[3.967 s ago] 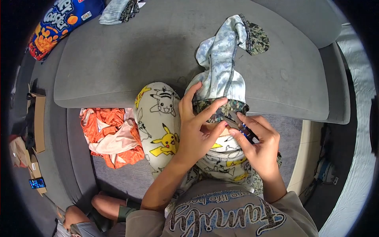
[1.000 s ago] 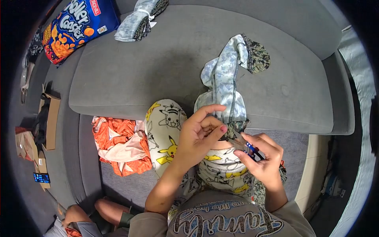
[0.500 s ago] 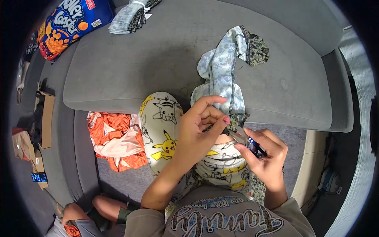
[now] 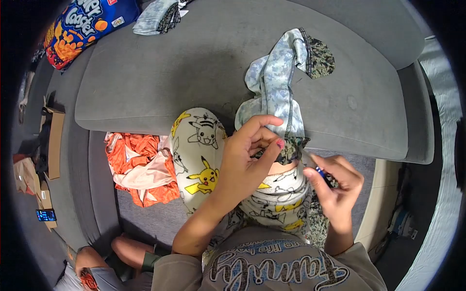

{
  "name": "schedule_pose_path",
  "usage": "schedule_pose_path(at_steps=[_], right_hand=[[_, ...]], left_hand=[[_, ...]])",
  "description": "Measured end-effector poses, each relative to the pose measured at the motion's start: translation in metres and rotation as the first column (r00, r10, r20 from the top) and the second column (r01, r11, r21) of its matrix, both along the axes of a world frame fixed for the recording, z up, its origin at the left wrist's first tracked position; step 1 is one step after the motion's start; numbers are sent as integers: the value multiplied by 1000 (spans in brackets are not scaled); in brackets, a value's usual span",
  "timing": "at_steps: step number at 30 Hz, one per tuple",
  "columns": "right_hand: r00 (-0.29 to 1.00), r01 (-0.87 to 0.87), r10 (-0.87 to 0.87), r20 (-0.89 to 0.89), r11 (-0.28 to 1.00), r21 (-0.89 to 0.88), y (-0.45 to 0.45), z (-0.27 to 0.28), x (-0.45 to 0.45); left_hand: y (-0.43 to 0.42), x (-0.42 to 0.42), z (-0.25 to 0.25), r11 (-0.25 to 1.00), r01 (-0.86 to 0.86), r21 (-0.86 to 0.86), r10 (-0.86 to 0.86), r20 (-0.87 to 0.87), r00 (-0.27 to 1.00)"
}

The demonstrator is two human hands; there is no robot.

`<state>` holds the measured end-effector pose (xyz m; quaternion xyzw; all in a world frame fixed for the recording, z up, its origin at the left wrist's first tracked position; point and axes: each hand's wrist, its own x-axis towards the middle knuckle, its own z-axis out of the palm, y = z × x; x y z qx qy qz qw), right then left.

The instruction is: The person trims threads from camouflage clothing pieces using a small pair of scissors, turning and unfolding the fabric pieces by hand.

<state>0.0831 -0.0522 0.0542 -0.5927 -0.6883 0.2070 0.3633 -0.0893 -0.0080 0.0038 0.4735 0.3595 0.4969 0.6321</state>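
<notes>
A light blue camouflage garment [image 4: 277,80] with dark camouflage edging lies over the sofa edge and across my right thigh. My left hand [image 4: 250,160] is closed at its dark edge, the fingers curled and the thumb pressed against the cloth. Just right of that edge, my right hand [image 4: 335,182] is wrapped round a small cutter with blue handles [image 4: 320,172], its blades pointing up and left and partly blurred. Patterned trousers [image 4: 201,160] with yellow figures cover my legs.
Orange and pink cloth [image 4: 141,169] lies left of my knee. On the grey sofa [image 4: 194,58] are a folded camouflage bundle [image 4: 158,18] and a blue snack-print pillow [image 4: 87,29]. Far left are a cardboard box [image 4: 56,145] and a phone [image 4: 45,215]. Another person's legs [image 4: 128,250] show lower left.
My right hand and the cutter have moved right, away from my left hand. More of the dark edging shows between the hands. My left hand keeps nearly the same pose.
</notes>
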Motion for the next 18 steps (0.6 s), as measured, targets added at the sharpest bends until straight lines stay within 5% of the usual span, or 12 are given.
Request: schedule_pose_path(at_steps=[3, 6, 7, 9, 10, 13, 18], right_hand=[[997, 38, -40, -68, 999, -25, 2, -2, 9], [841, -12, -125, -526, 968, -249, 5, -18, 14], [841, -9, -128, -526, 968, -250, 6, -22, 13], [510, -191, -218, -832, 914, -357, 9, -30, 7], [470, -210, -230, -852, 908, -362, 11, -36, 5], [294, -207, -302, -907, 906, -369, 17, -46, -4], [327, -238, -325, -887, 880, -410, 23, -58, -6]], left_hand=[[-1, -3, -2, 999, -26, 39, 29, -85, 996], [-3, -3, -3, 977, -107, 184, 150, -240, 959], [-4, -3, -3, 945, -161, 284, 249, -308, 918], [-6, -7, -5, 884, -166, 437, 350, -383, 855], [-7, -9, -6, 802, -149, 578, 457, -434, 776], [-26, -2, -9, 799, -169, 577, 456, -400, 795], [-21, 9, -14, 808, -104, 580, 466, -521, 715]])
